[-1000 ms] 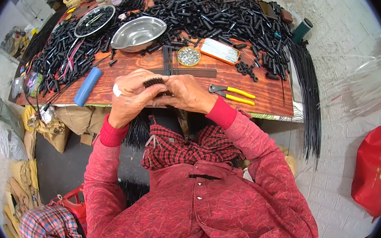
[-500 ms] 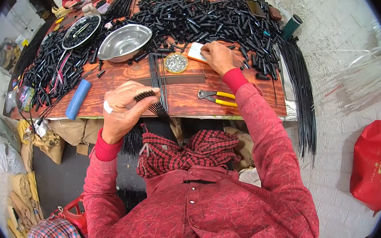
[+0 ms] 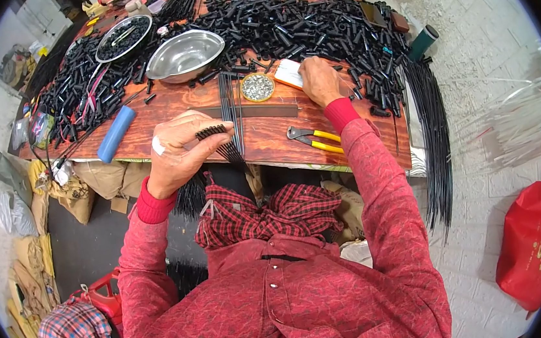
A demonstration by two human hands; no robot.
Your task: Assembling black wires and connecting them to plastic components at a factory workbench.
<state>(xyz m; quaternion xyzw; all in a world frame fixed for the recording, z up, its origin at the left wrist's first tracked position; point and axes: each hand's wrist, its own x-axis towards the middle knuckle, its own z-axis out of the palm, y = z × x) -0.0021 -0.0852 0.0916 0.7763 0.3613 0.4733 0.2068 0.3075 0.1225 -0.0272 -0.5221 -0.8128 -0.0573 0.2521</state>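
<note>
My left hand [image 3: 185, 144], with a white patch on its back, is closed around a bundle of thin black cables [image 3: 231, 152]. Dark ridged ends [image 3: 211, 131] of the bundle stick out in a row between thumb and fingers. My right hand [image 3: 319, 81] is over the table, fingers curled down at the right end of a flat white slab with an orange edge [image 3: 288, 73]. What its fingertips pinch, if anything, is hidden. Between the hands stands a round dish of small silvery pieces [image 3: 257, 87]. Straight black cables [image 3: 229, 98] lie just beyond my left hand.
End cutters with yellow handles [image 3: 315, 139] lie below my right hand. A dark flat bar [image 3: 258, 111] crosses the table. A blue cylinder [image 3: 116, 134], a metal bowl [image 3: 185, 56] and heaped black tubes [image 3: 296, 26] are around. Two co-workers' hands show at the far edge.
The whole view has shifted slightly, so the table sits a little further right. My right hand has turned, its fingertips now more hidden. My left hand keeps its hold on the cables.
</note>
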